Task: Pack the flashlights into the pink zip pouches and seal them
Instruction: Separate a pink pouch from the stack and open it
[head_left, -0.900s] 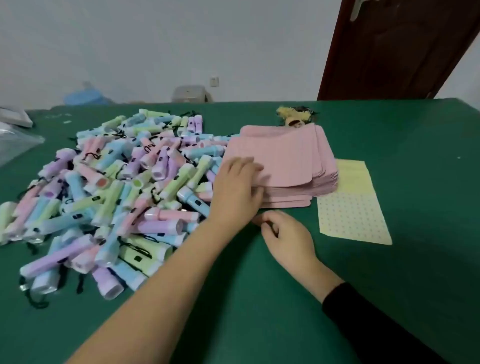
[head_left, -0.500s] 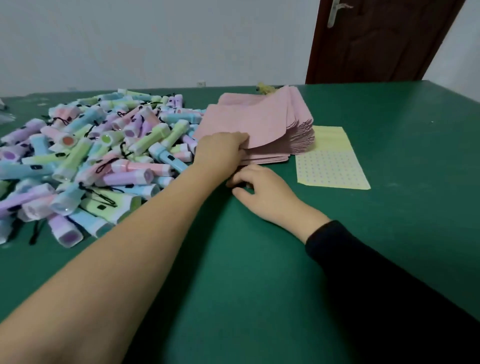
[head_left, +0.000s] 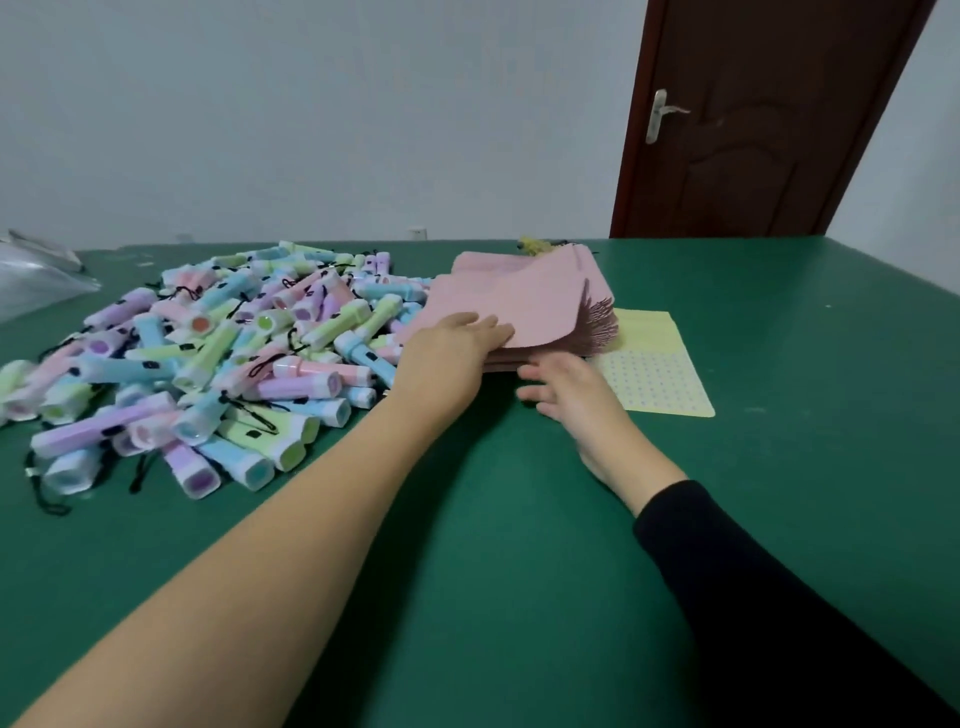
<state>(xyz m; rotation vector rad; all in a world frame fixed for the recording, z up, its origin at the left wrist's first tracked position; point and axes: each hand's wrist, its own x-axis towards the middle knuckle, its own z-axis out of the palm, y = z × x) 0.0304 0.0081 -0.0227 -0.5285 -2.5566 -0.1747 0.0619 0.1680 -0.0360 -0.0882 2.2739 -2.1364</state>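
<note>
A big heap of pastel flashlights (head_left: 218, 364) with black cords covers the left of the green table (head_left: 519, 545). To its right lies a thick stack of pink zip pouches (head_left: 535, 306). My left hand (head_left: 452, 353) pinches the near edge of the upper pouches, fingers on top, and holds that part bent up off the rest. Just right of it my right hand (head_left: 576, 395) hovers with spread fingers at the stack's lower near edge and holds nothing.
A yellow dotted sheet (head_left: 660, 379) lies flat to the right of the pouches. A clear plastic bag (head_left: 31, 280) sits at the far left edge. Something small and yellow (head_left: 535, 244) peeks out behind the stack. A brown door (head_left: 753, 130) stands beyond the table.
My left hand has lifted the upper pouches so they fan upward. My right hand has opened and shifted right along the stack's lower edge. The view has tilted up.
</note>
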